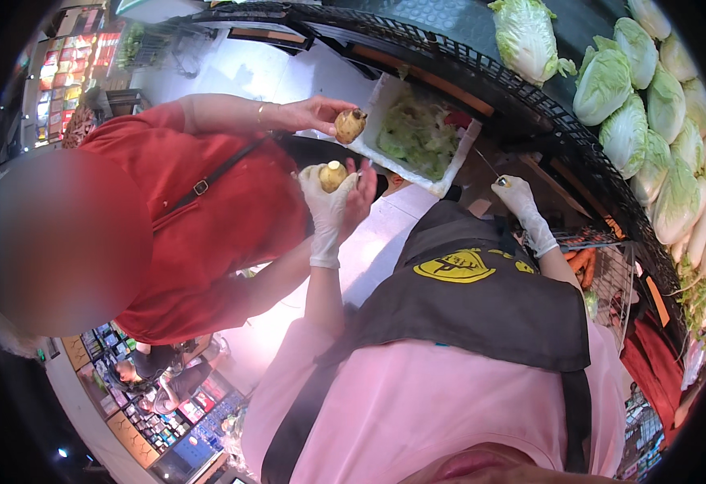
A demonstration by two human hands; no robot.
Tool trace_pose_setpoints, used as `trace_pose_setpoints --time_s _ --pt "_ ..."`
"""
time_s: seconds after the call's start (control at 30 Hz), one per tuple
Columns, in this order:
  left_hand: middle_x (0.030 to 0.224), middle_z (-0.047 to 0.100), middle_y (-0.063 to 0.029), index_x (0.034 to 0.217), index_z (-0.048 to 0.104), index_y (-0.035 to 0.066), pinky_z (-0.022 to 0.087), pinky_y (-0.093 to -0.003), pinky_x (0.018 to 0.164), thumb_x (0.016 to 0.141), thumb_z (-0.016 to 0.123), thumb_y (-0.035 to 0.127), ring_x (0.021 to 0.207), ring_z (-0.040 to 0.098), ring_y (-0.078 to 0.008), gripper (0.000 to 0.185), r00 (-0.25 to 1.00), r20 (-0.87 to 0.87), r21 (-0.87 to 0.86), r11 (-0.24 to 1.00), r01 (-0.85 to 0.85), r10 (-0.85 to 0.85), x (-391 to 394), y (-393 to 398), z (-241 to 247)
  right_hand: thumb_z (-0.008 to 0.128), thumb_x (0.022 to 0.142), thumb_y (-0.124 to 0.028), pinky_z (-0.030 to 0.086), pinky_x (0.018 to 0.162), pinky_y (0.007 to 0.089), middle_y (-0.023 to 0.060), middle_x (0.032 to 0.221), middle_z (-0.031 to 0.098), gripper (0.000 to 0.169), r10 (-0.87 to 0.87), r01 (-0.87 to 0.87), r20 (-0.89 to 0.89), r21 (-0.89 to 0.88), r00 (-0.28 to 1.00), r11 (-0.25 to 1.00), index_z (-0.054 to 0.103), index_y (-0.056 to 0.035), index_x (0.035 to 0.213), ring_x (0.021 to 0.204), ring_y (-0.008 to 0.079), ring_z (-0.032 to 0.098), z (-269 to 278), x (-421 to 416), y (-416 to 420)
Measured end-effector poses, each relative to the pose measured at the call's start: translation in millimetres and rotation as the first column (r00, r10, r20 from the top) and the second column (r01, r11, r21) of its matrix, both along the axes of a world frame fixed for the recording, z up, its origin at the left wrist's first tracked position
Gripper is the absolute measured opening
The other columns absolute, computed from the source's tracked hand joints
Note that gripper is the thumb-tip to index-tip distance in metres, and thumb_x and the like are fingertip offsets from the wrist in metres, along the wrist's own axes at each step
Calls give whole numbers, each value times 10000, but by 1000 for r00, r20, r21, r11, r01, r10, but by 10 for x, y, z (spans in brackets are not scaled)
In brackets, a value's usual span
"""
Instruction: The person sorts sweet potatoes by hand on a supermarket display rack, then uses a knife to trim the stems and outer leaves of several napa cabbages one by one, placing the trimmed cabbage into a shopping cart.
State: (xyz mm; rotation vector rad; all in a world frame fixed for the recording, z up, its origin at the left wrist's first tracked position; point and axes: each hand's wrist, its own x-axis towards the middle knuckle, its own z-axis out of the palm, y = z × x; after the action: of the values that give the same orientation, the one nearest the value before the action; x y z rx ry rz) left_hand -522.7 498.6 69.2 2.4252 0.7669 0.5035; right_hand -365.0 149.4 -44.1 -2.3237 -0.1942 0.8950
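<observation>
My left hand [327, 202], in a pale disposable glove, grips a round yellowish-brown root vegetable [333, 176] that looks like a piece of lotus root. Its cut end is pale and faces up. My right hand [515, 195], also gloved, is closed around the handle of a knife [501, 181]. The thin blade points up and left, towards a white foam box [457, 158] holding leaf trimmings [416, 136]. Across from my left hand, a person in a red top [207, 199] holds a similar root [350, 125] in one hand; their other hand is partly behind mine.
Napa cabbages [667, 109] are piled on the black-edged display [546, 115] at the right. Carrots [582, 266] lie by a wire basket [616, 284] near my right elbow. Packaged-goods shelves [165, 423] and other people [165, 369] are at the lower left.
</observation>
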Motion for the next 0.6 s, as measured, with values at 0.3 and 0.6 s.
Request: trace_pose_setpoints --time_s 0.3,0.6 --pt "1019 621 -145 1140 526 -29 500 -314 750 834 695 209 910 620 -203 423 999 5 -104 993 -49 50 -170 125 112 662 766 -318 501 772 401 178 891 669 313 12 -11 -6 64 1000 998 676 -50 929 872 348 637 3 -7 2" --pt "1282 475 -125 1154 585 77 282 -470 982 630 791 373 1189 415 -318 636 987 -123 496 855 154 -106 449 -285 398 679 762 -302 508 746 382 178 853 673 320 5 -9 23 162 1000 987 677 -25 922 816 328 649 -60 -126 59"
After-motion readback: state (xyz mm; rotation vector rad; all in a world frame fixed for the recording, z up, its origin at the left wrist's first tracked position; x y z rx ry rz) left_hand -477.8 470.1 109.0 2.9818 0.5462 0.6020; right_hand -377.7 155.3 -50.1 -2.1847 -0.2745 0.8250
